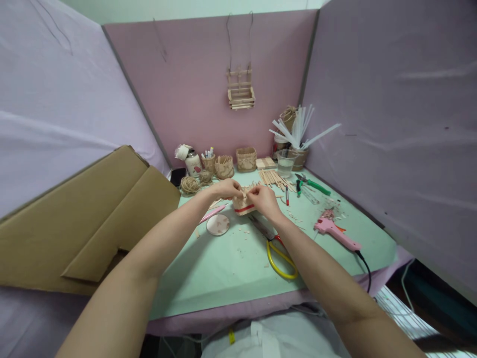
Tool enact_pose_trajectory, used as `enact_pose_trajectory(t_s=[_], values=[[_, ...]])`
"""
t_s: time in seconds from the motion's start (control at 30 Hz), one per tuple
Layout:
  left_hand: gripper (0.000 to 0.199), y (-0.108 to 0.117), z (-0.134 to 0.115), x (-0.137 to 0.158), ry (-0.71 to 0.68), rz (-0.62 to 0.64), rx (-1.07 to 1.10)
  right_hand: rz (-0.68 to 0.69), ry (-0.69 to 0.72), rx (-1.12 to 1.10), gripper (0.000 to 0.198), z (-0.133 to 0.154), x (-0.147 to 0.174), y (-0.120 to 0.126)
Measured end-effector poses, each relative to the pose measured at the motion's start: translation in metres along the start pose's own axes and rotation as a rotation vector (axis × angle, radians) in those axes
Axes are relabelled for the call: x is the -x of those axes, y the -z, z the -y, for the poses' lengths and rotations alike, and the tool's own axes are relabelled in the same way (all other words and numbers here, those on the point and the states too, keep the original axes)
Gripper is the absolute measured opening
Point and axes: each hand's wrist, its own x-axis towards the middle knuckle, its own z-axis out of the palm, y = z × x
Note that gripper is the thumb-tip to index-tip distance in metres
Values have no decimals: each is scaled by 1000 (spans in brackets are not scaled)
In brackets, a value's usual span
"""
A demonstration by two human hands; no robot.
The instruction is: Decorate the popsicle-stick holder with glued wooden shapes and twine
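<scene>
Remote view: I have my left hand [228, 189] and right hand [264, 200] at a small red-striped box [243, 204], each grip pinched together on its upper edge. Box sits mid-way across the bench [216, 278], just beyond the scissors [268, 234].

The arms [175, 214] are bare; the clothing [298, 335] is pale grey, with a whitish strip [259, 338] and a small yellow patch [231, 337].

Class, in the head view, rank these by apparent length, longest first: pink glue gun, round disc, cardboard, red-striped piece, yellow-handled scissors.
1. Cardboard
2. Yellow-handled scissors
3. Pink glue gun
Too alike to rank, both shorter than the others: round disc and red-striped piece.
</scene>
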Motion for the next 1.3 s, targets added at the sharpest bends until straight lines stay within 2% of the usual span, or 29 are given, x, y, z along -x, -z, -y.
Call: enact_pose_trajectory(t_s=[0.33, 0.67, 1.07, 1.3], values=[[12, 0, -9, 4, 15, 21, 8, -100, -33, -66, 20, -23, 9, 37], [27, 7, -24, 15, 89, 79, -4, -71, -61, -141, 20, -36, 16, 36], [22, 3, -26, 10, 79, 67, -51, -56, -71, -176, 18, -41, 20, 43], [27, 6, -25, 14, 81, 89, -62, -56, -70, -192, 18, -42, 22, 47]])
